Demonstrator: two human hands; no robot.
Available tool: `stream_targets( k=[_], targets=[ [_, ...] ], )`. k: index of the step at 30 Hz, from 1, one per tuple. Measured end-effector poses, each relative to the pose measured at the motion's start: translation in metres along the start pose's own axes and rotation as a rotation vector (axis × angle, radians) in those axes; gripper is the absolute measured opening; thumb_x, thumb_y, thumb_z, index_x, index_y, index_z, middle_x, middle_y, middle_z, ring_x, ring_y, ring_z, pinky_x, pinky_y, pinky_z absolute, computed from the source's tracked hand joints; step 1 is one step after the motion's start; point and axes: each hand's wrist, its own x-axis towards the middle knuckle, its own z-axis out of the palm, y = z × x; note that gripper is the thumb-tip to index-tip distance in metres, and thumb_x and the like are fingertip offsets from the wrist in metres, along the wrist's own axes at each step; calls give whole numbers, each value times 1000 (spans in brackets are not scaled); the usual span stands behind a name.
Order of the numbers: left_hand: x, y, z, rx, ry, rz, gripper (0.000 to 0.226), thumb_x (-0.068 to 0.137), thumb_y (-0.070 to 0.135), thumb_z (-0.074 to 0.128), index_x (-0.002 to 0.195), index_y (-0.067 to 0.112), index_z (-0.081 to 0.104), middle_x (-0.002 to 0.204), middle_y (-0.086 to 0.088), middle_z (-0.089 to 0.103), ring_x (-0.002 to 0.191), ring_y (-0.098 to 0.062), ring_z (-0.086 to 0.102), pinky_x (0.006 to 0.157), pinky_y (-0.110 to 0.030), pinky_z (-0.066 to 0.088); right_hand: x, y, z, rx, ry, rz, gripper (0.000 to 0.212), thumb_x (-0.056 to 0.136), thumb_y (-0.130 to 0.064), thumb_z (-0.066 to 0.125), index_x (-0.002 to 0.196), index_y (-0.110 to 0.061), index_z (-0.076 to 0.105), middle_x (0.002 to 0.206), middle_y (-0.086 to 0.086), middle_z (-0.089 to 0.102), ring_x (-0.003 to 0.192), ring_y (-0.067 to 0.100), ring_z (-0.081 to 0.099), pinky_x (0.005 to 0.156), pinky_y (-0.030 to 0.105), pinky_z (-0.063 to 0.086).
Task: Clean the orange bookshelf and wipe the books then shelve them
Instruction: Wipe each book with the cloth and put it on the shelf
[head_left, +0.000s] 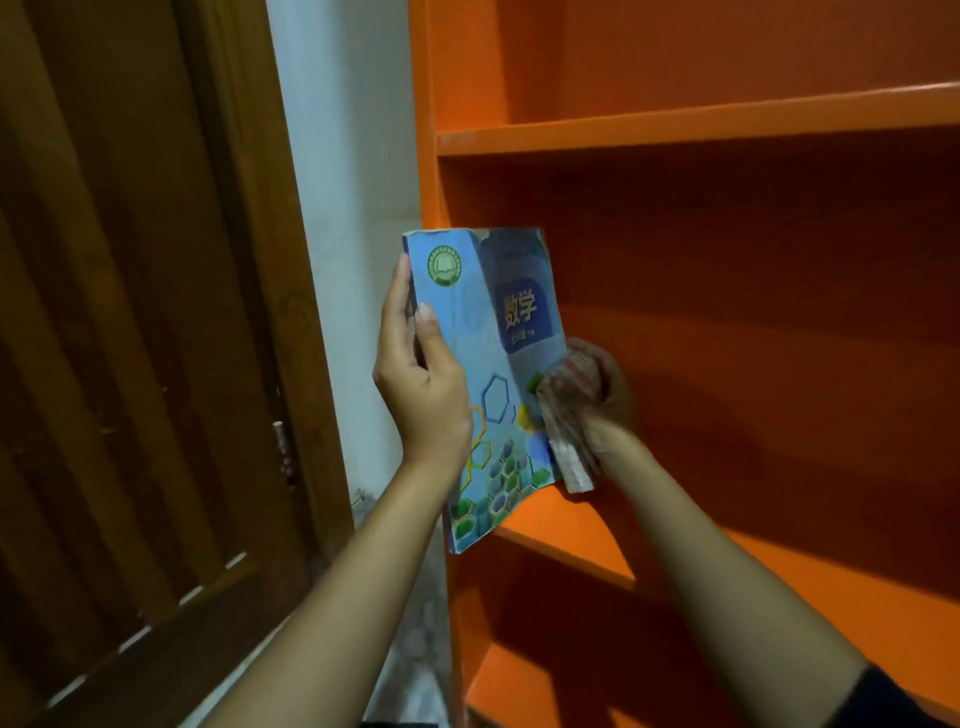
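**A:** Which step is this?

**B:** Wiping a book, I'd say. The left grip (421, 384) is curled round the spine edge of a blue mathematics textbook (488, 332), thumb on the cover. It holds the book upright at the centre of the view, in front of the orange bookshelf (675, 130).

**A:** And the other one?

**B:** The right grip (613, 400) is bunched round a patterned cloth (566, 410), pressed to the cover at the book's 4 o'clock.

**A:** Anything shelved?

**B:** No books on the shelves in view. The book's low corner is near the middle shelf board (571, 525); I cannot tell whether they touch. A brown wooden door (130, 312) fills 9 o'clock.

**A:** What next?

**B:** Probably sweep the cloth toward the cover's 12 o'clock, turn the book for its back, then stand it on that board. The cover looks creased, so light pressure and a firm hold.
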Motion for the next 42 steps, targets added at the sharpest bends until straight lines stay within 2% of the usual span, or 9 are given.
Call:
stream_targets(
  k=[4,11,16,20,23,27,31,35,42],
  targets=[
    [-6,-9,-5,131,-123,105,43,100,6,39,142,9,34,126,23,44,122,7,45,98,-19,44,5,2,6,24,-6,-25,42,77,12,65,107,-17,60,103,-12,59,92,4,59,70,18,56],
    [-35,-38,-21,341,-209,172,50,98,16,42,145,18,25,143,13,32,138,-7,28,113,-40,29,10,12,5,101,-57,-3,42,83,12,57,109,-20,58,109,-6,59,99,14,61,65,22,57],
    [-37,-51,-14,381,-193,142,53,100,13,37,148,12,14,154,3,14,145,-12,15,117,-27,19,18,18,8,50,-90,-32,43,86,10,55,115,-21,55,113,0,59,103,18,60,71,19,56],
    [-39,-56,-10,384,-207,160,54,101,17,33,147,17,6,153,5,12,145,-14,14,118,-34,20,19,23,13,9,-101,-33,43,91,5,51,127,-18,47,119,0,53,104,10,57,70,11,50],
    [-38,-59,-8,389,-211,156,53,101,18,31,146,20,5,153,4,14,145,-17,16,117,-36,22,12,25,27,39,-114,-8,49,93,9,43,139,-7,35,129,-2,45,109,0,51,87,18,51],
    [-39,-62,-8,398,-228,161,51,101,17,30,146,19,6,153,1,12,145,-20,16,117,-34,21,5,32,40,48,-73,9,52,97,7,38,145,-7,26,151,11,30,139,20,31,111,35,34],
    [-41,-65,-11,401,-249,163,51,101,13,30,146,19,7,153,-1,11,145,-20,15,118,-32,20,-1,42,36,10,-152,9,55,100,-3,37,147,-23,16,156,8,22,140,14,27,108,19,32],
    [-41,-62,-10,411,-251,156,50,101,11,29,145,17,8,153,-4,11,145,-21,14,118,-25,17,-9,48,32,-150,-224,88,64,96,-44,42,150,-32,10,159,-1,15,144,13,18,118,33,17],
    [-41,-57,-11,432,-262,130,49,101,9,30,145,17,9,155,-15,13,145,-23,16,114,-14,15,-18,42,22,-510,-352,-35,56,104,-26,30,150,-30,-1,160,-3,-1,144,8,3,110,18,8]
  ],
)
